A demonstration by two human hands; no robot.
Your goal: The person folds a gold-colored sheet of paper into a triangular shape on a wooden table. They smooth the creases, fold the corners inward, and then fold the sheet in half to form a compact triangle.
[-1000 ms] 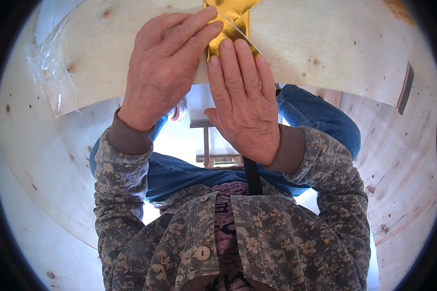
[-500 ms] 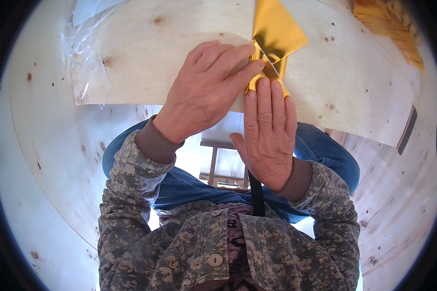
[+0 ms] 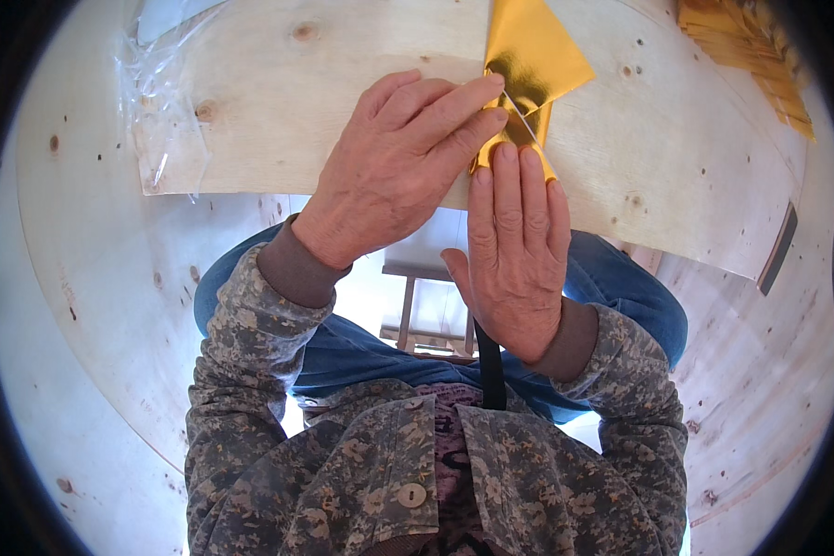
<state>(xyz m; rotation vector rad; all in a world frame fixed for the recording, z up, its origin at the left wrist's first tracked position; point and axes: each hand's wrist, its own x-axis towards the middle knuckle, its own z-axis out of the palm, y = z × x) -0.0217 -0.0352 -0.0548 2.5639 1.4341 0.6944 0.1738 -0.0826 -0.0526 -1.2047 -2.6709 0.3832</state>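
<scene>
A shiny gold foil sheet [image 3: 539,57], folded with a pale slanting edge showing, lies on the plywood board in front of me. My left hand [image 3: 403,153] reaches over its left side. The index fingertip and thumb tip rest on the foil near the fold, a little apart, with the other fingers bent behind. My right hand [image 3: 519,246] is laid flat, its fingers stretched out and their tips on the foil's near end; its thumb stands off to the side. The foil under the fingertips is hidden.
The plywood board [image 3: 278,120] spans above my knees. Crumpled clear plastic film [image 3: 162,120] lies at its left end. More gold foil pieces [image 3: 746,56] lie in a stack at the far right. A dark strip [image 3: 777,248] sits at the board's right edge.
My left hand's index fingertip has slid a little up and right across the foil's fold. My right hand stays pressed at the near end, almost unmoved.
</scene>
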